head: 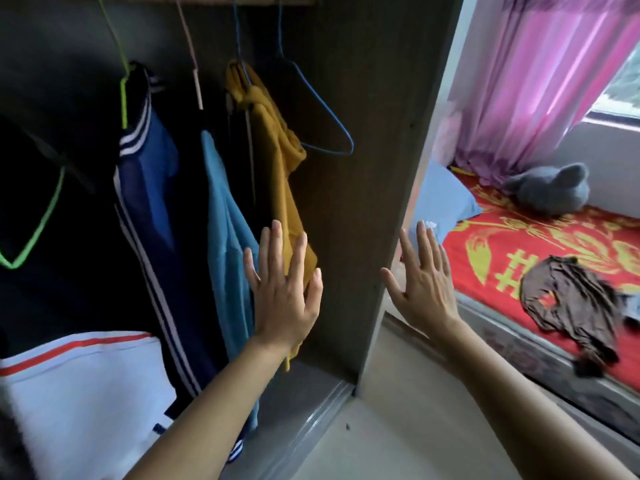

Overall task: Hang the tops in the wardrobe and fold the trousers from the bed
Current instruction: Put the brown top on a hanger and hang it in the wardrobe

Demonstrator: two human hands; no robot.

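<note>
Inside the open wardrobe (360,168) hang a mustard top (277,161), a light blue top (225,237) and a navy striped top (149,188). An empty blue hanger (325,123) hangs at the right end of the rail. My left hand (284,289) is spread flat in front of the mustard top, holding nothing. My right hand (422,282) is spread open just right of the wardrobe's side panel, also holding nothing. A crumpled brown garment (571,306) lies on the red bed (540,244).
A white garment with an orange stripe (76,393) fills the lower left. A green hanger (38,230) hangs at far left. A grey plush toy (550,188), a blue pillow (440,199) and a pink curtain (540,74) are by the bed.
</note>
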